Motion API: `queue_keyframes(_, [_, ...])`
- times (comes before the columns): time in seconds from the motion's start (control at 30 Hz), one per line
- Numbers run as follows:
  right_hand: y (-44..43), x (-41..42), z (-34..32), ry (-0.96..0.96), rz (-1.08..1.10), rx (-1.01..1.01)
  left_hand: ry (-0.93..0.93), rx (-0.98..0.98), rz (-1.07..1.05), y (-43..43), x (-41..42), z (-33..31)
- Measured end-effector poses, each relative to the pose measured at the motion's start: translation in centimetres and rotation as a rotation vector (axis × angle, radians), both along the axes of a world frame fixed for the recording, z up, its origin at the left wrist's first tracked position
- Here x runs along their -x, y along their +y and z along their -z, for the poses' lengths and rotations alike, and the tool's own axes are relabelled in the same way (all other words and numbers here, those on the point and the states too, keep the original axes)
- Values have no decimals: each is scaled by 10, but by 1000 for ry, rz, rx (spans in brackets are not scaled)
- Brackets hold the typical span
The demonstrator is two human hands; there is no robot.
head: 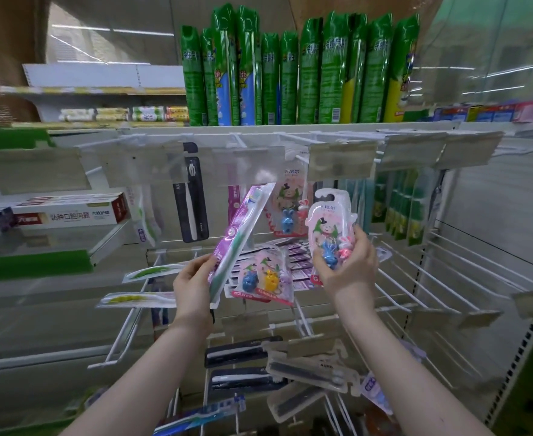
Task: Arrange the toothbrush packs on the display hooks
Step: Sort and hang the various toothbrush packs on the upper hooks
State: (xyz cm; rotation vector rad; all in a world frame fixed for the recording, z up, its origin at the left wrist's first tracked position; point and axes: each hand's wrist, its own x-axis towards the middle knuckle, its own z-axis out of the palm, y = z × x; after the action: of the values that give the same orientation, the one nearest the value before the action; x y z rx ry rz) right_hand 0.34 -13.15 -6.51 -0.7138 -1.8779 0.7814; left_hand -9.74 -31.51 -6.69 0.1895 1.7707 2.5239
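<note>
Purple foil toothbrush pack with green brush [240, 234] gripped in my left hand [192, 284], long axis tilted up-right. My right hand [347, 262] clasped clear bunny blister pack [329, 228], upright, hang hole on top, near and below-right of white wire hook [301, 158]. I judged right hand nearer.

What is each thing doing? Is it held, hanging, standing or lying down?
Left hand: holds the purple toothbrush pack, tilted.
Right hand: holds the rabbit toothbrush pack, upright.
Black toothbrush pack: hanging upright.
Green spray cans: standing on the top shelf.
Toothpaste box: lying flat on the left shelf.
</note>
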Motion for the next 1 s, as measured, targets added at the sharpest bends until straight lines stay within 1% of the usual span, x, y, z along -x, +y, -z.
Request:
queue_keyframes(0.1, [2,2,-6,63,-40,-71,46,-1,-18,7,-1,-5])
queue_keyframes(0.2, [6,6,-12,136,-86,-83,87,0,-26,14,-2,-9])
queue_keyframes(0.33, [14,14,-18,216,-121,-110,95,-2,-31,25,-2,-11])
queue_keyframes(0.43, [19,19,-21,213,-157,-86,80,-32,-23,30,2,-11])
queue_keyframes(0.7, [25,34,-27,175,-239,-74,82,-37,2,37,12,-16])
queue_keyframes(1.0, [28,45,-26,125,-299,-163,73,-67,-5,48,18,-19])
